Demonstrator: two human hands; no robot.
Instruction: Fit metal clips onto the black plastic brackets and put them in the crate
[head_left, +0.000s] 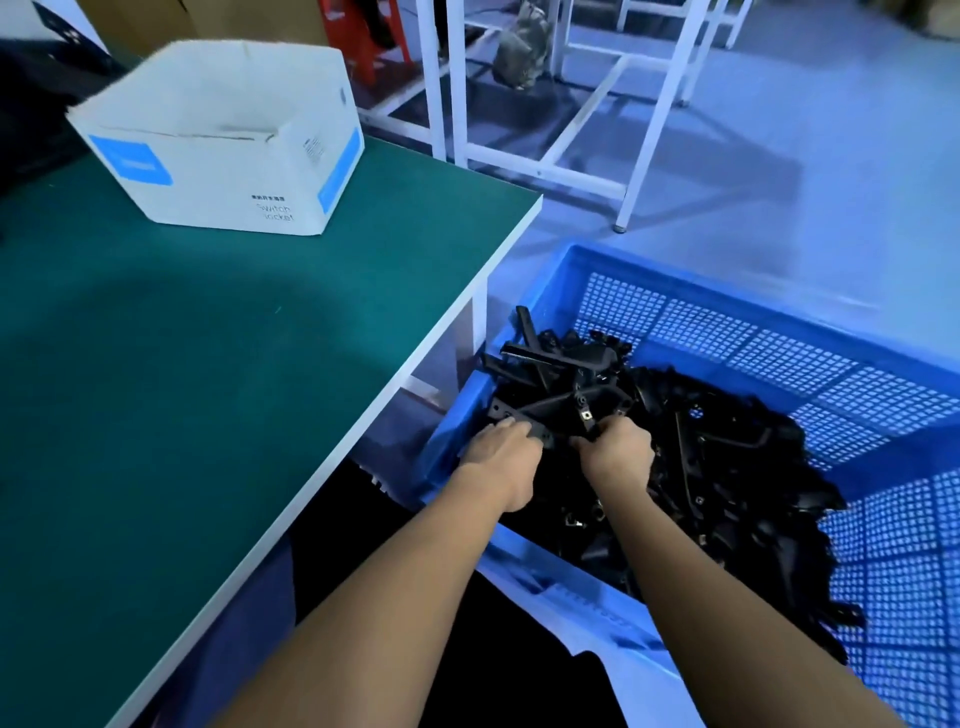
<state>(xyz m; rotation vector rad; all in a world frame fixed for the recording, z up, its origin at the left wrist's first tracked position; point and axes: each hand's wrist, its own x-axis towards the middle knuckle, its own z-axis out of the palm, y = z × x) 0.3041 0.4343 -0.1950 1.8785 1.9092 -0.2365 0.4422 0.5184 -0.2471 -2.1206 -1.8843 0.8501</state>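
Black plastic brackets (561, 402) were in both our hands, held over the near corner of the blue crate (727, 306), where a deep heap of the same black parts (727, 467) already lay. Our left hand (501, 454) had its fingers curled round the flat end of one long bracket arm, and our right hand (618, 452) was clenched on another arm of the bundle, just beside a small bright metal clip (586, 415) seated on the plastic. Whether we held one bracket or several tangled together, we could not tell.

We judged that we were at the putting-away step, or else sorting the pile; the clip already on the piece pointed to the first. The next move would have called for both hands to loosen so the bracket dropped onto the heap, then a turn back to the green worktop (208, 364) on our left for the next piece.

On that worktop stood an open white cardboard box (218, 171) with blue panels, well apart from the crate. Beyond lay a pale floor and white table frames (545, 104).
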